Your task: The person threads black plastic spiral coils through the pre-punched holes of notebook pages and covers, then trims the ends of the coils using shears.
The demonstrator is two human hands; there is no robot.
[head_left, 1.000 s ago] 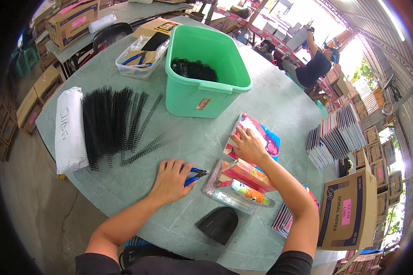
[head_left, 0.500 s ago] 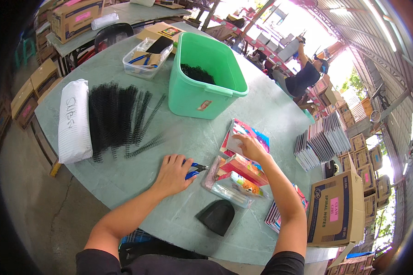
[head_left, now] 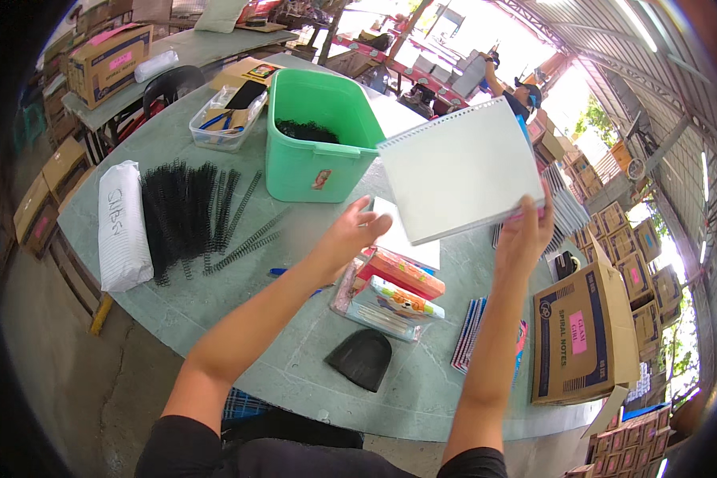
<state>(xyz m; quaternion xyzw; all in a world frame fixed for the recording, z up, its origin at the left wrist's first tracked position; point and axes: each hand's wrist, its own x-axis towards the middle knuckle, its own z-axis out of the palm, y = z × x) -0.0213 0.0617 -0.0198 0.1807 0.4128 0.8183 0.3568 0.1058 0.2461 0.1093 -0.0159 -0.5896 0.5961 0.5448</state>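
Note:
My right hand [head_left: 526,227] grips a punched notebook block [head_left: 462,171] by its lower right corner, holding it tilted above the table. Its pale face shows, with a row of small holes along the top edge. My left hand [head_left: 352,237] is empty, fingers apart, just left of the block. Beneath it lies another white-faced block [head_left: 422,250], partly covered. Blue-handled pliers [head_left: 277,272] rest on the table, mostly hidden under my left forearm. Near them, small colourful packs [head_left: 402,299] stand in a clear plastic tray. Black spiral coils [head_left: 187,207] lie in a heap at left.
A green bin [head_left: 323,171] holds more coils. Around it are a clear tool tub [head_left: 227,119] and a white wrapped bundle [head_left: 124,227]. A black rounded piece [head_left: 360,360] lies near me. Spiral notebooks [head_left: 468,334] and a carton [head_left: 577,334] are at right. Another person [head_left: 518,99] works beyond.
My right hand has lifted a notebook block off the table, up and to the right. My left hand has left the pliers and moved right, towards the block. The view has shifted slightly.

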